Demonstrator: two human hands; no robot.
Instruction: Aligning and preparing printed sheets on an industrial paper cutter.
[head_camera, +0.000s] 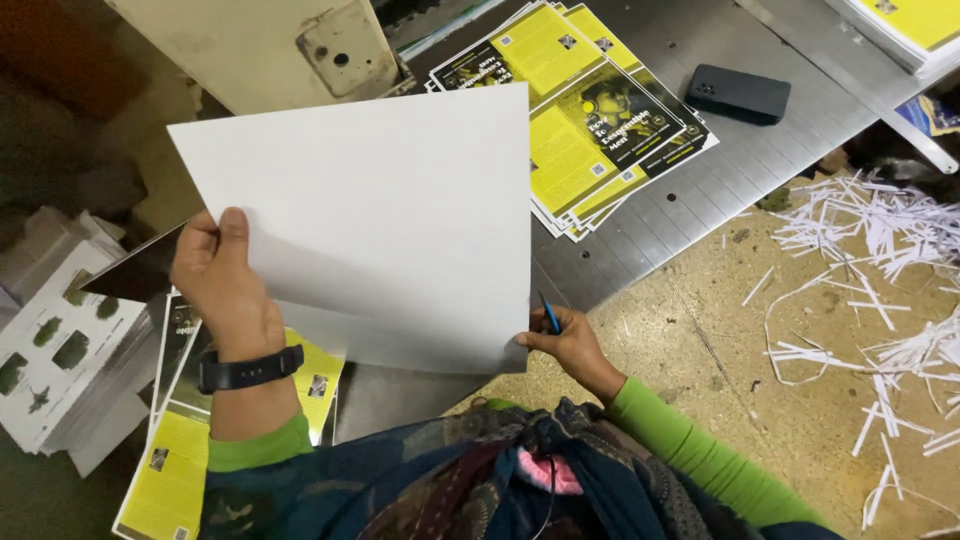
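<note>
Bright green sleeves (700, 450), black wristband (248, 371), dark patterned scarf (480, 480).

Bright overhead light, sharp centre, dim left edge.

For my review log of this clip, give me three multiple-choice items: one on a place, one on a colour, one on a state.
1. Where does the black phone lie?
A. on the grey metal table
B. on the floor among the paper strips
C. in the left hand

2. What colour are the sleeves?
A. red
B. green
C. white

3. How is the large white sheet held?
A. flat on the table
B. rolled up
C. raised, with both hands at its lower edge

Answers:
1 A, it rests on the table near the yellow and black flyers.
2 B, both cuffs are bright green.
3 C, the left hand grips one side, and the right hand, holding a blue pen, grips the other.
</note>
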